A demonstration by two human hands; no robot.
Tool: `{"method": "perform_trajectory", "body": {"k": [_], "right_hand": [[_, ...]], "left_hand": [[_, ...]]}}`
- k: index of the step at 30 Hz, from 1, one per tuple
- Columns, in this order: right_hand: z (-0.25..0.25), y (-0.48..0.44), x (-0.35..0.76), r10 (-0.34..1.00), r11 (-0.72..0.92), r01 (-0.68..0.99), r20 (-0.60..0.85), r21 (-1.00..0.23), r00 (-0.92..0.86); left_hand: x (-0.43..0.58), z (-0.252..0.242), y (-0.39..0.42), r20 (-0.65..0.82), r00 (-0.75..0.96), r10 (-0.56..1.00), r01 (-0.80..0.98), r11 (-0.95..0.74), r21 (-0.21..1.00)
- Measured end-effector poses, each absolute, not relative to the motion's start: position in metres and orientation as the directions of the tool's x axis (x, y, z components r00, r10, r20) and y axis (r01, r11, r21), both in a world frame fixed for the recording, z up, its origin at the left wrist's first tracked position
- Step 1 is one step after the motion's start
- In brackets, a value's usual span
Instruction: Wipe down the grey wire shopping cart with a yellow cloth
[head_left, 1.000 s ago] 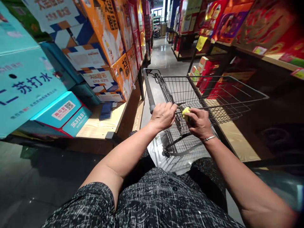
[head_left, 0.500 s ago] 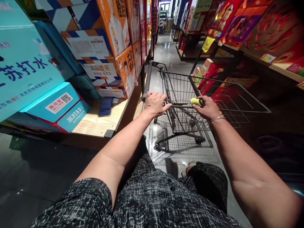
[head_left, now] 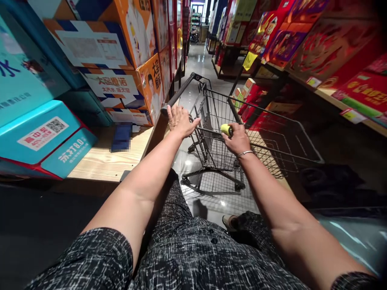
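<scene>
A black wire shopping cart [head_left: 266, 133] stands in the aisle in front of me, tilted toward the right. My left hand [head_left: 180, 120] rests over the near end of its grey handle bar [head_left: 181, 92], fingers curled loosely on it. My right hand [head_left: 237, 139] is closed around a small yellow-green object [head_left: 225, 129] at the cart's near rim; I cannot make out what it is. A silver bangle sits on my right wrist. The cart's basket holds nothing that I can see.
Stacked teal and orange cartons [head_left: 90, 72] fill a low wooden shelf [head_left: 105, 161] on the left. Red gift boxes [head_left: 317, 44] line the shelves on the right. A glossy tiled aisle [head_left: 199, 64] runs ahead between them. My foot [head_left: 229, 220] shows below the cart.
The cart has swung and rolled away, its handle now angled up and left. My left hand slid along the bar; my right hand kept hold of the yellow-green object.
</scene>
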State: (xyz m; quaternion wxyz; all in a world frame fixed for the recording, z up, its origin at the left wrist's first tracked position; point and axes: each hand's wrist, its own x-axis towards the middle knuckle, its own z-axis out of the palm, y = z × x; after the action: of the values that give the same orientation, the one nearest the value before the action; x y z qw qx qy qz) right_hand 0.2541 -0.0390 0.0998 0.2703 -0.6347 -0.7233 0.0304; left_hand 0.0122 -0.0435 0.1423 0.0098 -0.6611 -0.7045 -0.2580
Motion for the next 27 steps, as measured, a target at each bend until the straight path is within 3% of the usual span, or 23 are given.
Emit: {"method": "perform_trajectory", "body": {"k": [4,7,11,13,18,24,27], "right_hand": [[0.105,-0.048,0.237,0.952,0.169,0.882,0.306,-0.439,-0.030],[0.107,-0.044,0.230,0.960,0.215,0.806,0.272,-0.552,-0.069],[0.108,-0.028,0.239,0.974,0.220,0.463,0.167,-0.858,-0.152],[0.108,-0.023,0.251,0.981,0.158,0.314,0.113,-0.936,-0.159],[0.099,-0.033,0.280,0.987,-0.012,0.230,-0.049,-0.973,-0.154],[0.074,-0.038,0.286,0.939,-0.281,-0.030,-0.268,-0.959,-0.215],[0.059,-0.025,0.287,0.914,-0.340,-0.087,-0.307,-0.936,-0.263]], "left_hand": [[0.005,0.136,-0.024,0.355,-0.229,0.907,0.893,0.051,0.446],[-0.006,0.134,-0.009,0.352,-0.283,0.892,0.861,0.074,0.503],[-0.019,0.131,0.008,0.324,-0.342,0.882,0.821,0.112,0.560],[-0.019,0.127,0.012,0.333,-0.365,0.869,0.807,0.118,0.578],[0.006,0.109,0.003,0.334,-0.324,0.885,0.795,0.064,0.603],[0.036,0.088,-0.001,0.113,-0.266,0.957,0.708,0.115,0.697],[0.038,0.078,0.007,0.108,-0.304,0.947,0.659,0.128,0.741]]}}
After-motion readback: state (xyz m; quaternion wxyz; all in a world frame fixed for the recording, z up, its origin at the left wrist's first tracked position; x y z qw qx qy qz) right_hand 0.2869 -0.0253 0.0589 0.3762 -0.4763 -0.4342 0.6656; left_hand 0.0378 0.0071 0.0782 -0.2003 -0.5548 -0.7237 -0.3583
